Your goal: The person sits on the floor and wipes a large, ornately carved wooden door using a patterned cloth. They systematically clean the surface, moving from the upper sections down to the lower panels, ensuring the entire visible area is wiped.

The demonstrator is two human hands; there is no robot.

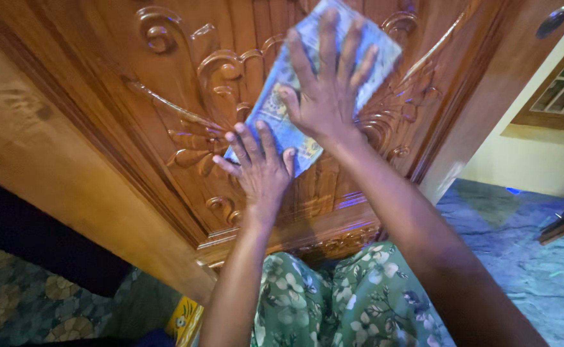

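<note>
**Wooden door, blue cloth, two flat hands**

Wood is filling most of the view: a carved door point(185, 109) in a warm brown, its panel worked with scrolls and leaf shapes, is standing in front of the person, with a plain frame point(57, 186) running down its left side. At the top right corner a round metal knob point(552, 20) is showing on the door's edge.

Below the door, the person's lap is appearing in a green dress point(352, 302) printed with pale flowers. To the right a grey stone floor point(519, 257) is stretching away towards a yellow wall point(539, 160). At the lower left a patterned floor covering with flower shapes point(25, 302) is lying beside a dark strip.

A blue patterned cloth point(369, 48) is lying spread against the carved panel, in its upper middle part, slanting from upper right down to lower left.

The right hand point(327, 96) is pressing flat on the middle of the cloth, fingers spread wide and pointing upward; its grip is open, palm down on the fabric rather than closed around it. The left hand point(259, 170) is resting just below and to the left, fingers also stretched out, its fingertips lying on the cloth's lower corner and its palm on the wood. Neither hand is clutching the cloth; both are holding it against the door by pressure.
</note>
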